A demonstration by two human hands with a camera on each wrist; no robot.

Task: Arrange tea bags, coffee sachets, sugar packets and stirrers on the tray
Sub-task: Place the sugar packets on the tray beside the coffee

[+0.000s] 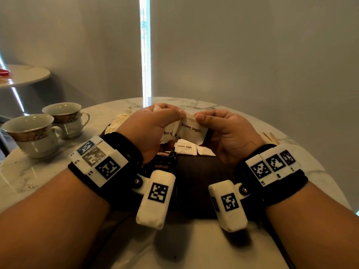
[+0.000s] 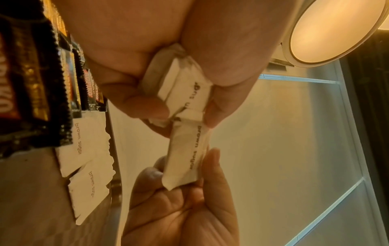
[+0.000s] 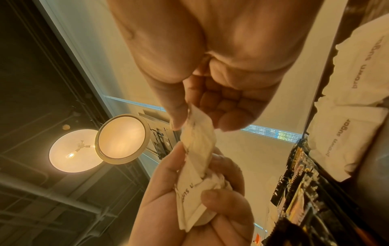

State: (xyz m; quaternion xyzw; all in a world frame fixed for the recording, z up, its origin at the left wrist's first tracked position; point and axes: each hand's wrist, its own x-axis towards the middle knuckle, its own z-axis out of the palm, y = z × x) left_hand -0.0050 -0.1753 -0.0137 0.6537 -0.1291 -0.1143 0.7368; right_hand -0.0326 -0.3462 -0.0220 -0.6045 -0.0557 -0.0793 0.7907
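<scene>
Both hands hover over a dark brown tray (image 1: 194,177) on the marble table. My left hand (image 1: 155,123) grips a small bunch of white "brown sugar" packets (image 3: 189,199). My right hand (image 1: 219,125) pinches the right end of one packet (image 1: 191,131) that stretches between the two hands, also seen in the left wrist view as the packet (image 2: 185,158). On the tray lie black Kopiko coffee sachets (image 1: 163,162) and two more sugar packets (image 1: 186,147). The wrists hide part of the tray.
Two patterned teacups (image 1: 33,133) (image 1: 66,117) stand at the table's left. Pale paper packets (image 1: 120,119), perhaps tea bags, lie behind my left hand. Wooden stirrers (image 1: 271,137) lie right of the tray. A second round table (image 1: 25,74) stands far left.
</scene>
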